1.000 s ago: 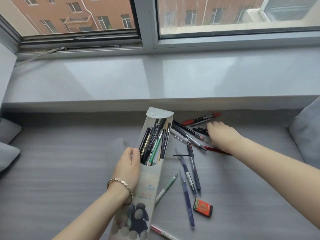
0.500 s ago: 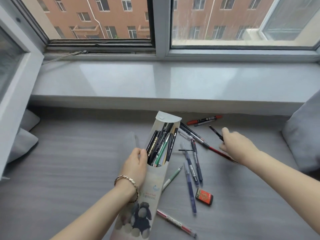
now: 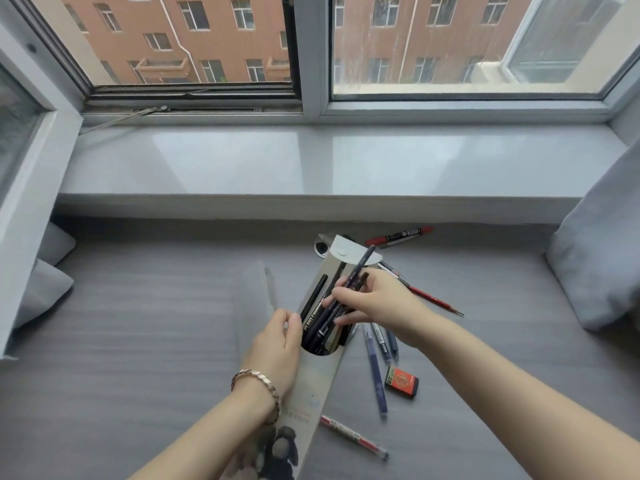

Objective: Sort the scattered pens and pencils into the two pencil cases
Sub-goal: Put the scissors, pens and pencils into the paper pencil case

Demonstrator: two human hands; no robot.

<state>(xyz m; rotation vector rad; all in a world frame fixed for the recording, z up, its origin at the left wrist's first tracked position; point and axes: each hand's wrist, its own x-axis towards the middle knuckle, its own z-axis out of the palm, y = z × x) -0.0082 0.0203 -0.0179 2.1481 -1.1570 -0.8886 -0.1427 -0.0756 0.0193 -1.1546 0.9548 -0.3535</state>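
A: What is the left hand (image 3: 277, 344) doing?

B: It grips the left edge of the tall pencil case (image 3: 322, 372), beside the cut-out opening, and a bracelet (image 3: 258, 382) sits on its wrist. The case lies tilted on the grey counter (image 3: 138, 341), its flap pointing toward the windowsill (image 3: 311, 161), with several dark pens and pencils inside.

A: And the right hand (image 3: 377, 299)?

B: It pinches a dark pen (image 3: 358, 270) over the case's opening; the pen's lower end is down among the others and its upper end crosses the flap.

A: What lies loose?

B: To the right of the case: blue pens (image 3: 375, 372), a red eraser box (image 3: 401, 382), a red pencil (image 3: 436, 301), a red marker (image 3: 398, 235) near the sill. A red-and-clear pen (image 3: 353, 436) lies near the case's bottom. A grey cushion (image 3: 599, 258) is at the far right.
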